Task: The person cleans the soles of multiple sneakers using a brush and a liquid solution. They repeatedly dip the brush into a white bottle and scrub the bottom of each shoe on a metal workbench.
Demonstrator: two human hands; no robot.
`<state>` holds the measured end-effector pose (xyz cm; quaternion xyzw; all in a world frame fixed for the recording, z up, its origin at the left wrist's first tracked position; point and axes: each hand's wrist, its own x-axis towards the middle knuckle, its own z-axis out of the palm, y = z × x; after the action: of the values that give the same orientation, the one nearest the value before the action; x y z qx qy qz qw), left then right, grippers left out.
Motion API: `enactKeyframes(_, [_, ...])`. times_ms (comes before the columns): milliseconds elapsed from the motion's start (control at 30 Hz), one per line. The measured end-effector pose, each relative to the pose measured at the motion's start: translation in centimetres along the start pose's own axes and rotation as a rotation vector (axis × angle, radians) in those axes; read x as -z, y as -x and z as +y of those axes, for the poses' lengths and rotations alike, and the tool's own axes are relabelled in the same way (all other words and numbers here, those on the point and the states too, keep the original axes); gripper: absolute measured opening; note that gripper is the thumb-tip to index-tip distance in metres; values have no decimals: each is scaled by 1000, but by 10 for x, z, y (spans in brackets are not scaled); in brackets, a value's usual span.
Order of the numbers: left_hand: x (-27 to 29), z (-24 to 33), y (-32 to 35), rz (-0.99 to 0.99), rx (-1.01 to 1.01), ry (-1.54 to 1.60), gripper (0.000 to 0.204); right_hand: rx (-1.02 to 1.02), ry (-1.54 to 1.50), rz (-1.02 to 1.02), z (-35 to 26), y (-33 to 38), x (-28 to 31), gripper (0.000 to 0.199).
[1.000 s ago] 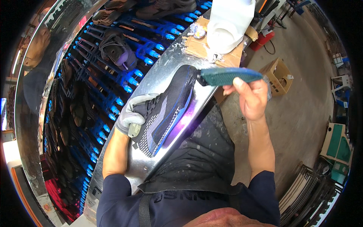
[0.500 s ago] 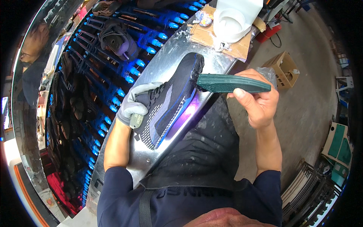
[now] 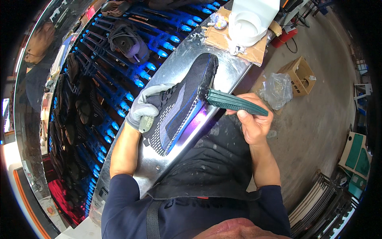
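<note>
Centre of frame: left hand [image 3: 146,108], gloved grey, fingers wrapped around the heel of a dark shoe [image 3: 181,104] lying tilted on the metal bench [image 3: 229,67]; fingertips hidden behind the shoe. Right hand [image 3: 251,121], bare, fingers pinched together on a dark green sole [image 3: 232,102], its front end touching the shoe's underside near the toe; contact edge hard to make out. Upper left: blue rack [image 3: 115,75] with more shoes, dim, details unclear; white tub [image 3: 246,24] at top, partly cut off.
</note>
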<state>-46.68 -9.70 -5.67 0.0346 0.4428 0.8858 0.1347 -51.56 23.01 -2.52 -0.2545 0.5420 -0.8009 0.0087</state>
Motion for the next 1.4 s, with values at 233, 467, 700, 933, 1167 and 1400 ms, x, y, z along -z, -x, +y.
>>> enactKeyframes(233, [-4,2,0,42,19,-49,86,-153,86,97,-26,-51,26,16])
enactKeyframes(467, [-10,5,-4,15,52,-24,85,-76,142,-60,-39,-51,18,14])
enactKeyframes(700, [-9,4,-1,27,61,24,84,186,505,-181,-52,-31,7,19])
enactKeyframes(933, [-12,1,-7,51,-13,7,80,372,645,-215,-56,-18,-12,27])
enactKeyframes(1167, [-7,1,-8,96,10,-51,78,457,750,-232,-57,-9,-30,29])
enactKeyframes(1400, [-26,7,-11,96,27,-113,84,538,858,-383,-63,-5,-42,32])
